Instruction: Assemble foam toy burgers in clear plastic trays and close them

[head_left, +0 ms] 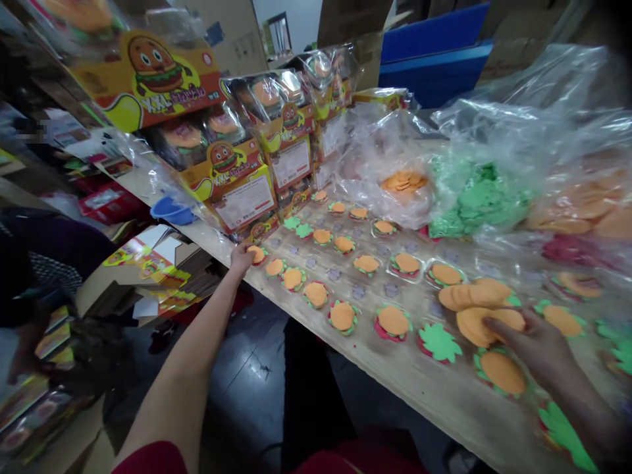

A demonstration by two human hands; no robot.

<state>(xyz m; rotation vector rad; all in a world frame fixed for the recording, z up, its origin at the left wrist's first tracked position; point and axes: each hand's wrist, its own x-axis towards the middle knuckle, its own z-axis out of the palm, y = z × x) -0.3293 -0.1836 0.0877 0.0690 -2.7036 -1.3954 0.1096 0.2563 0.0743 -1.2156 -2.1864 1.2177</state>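
Note:
My right hand grips several orange bun pieces, fanned out over the table at the right. Right below them lies a small layered burger with an orange top and green leafy edge. Far to the left, my left hand has its fingers closed at the edge of another small burger by the table's near edge. Rows of similar burgers run between the hands, some in clear plastic trays. One stack shows a green leaf piece on top.
Boxed burger packs in clear wrap are stacked at the back left. Plastic bags with orange pieces and green pieces line the table's back. A blue bowl and cartons sit left. A person's arm shows far left.

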